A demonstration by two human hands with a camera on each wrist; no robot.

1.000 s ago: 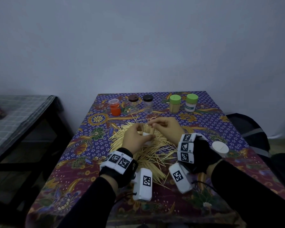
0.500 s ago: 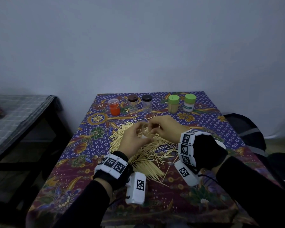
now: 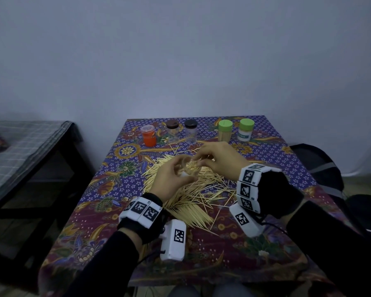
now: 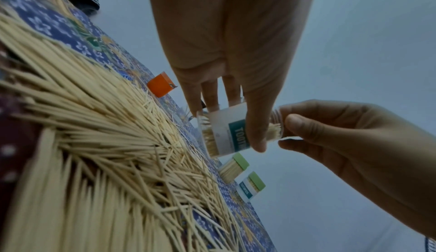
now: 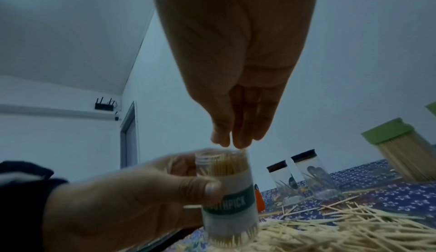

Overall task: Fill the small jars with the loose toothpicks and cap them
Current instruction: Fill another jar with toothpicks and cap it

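Nearest the wearer, the heap of loose pale wooden toothpicks (image 3: 193, 189) is lying spread across the patterned purple floral tablecloth (image 3: 120, 176). Just above that heap the left hand (image 3: 169, 181) is grasping a small clear plastic jar with a white and teal label (image 5: 226, 198), thumb across the label and fingers round the back; the jar is standing almost upright, uncapped and already packed nearly full. The right hand (image 5: 233, 80) is hovering at the jar's open mouth with fingertips (image 5: 240, 142) bunched together just over the sticks; whether they are pinching any toothpicks I cannot tell.

The jar is likely light, rigid and rather slick, so holding it round the labelled middle seems soundest. The toothpicks are stiff, thin and snappable, best taken in aligned bunches by their middles.

Along the far edge five more jars are standing: one orange jar (image 3: 148, 136), two clear jars with dark lids (image 3: 173, 132), and two jars with green lids (image 3: 225, 132), which appear filled. One uncapped jar is in hand, six in all.
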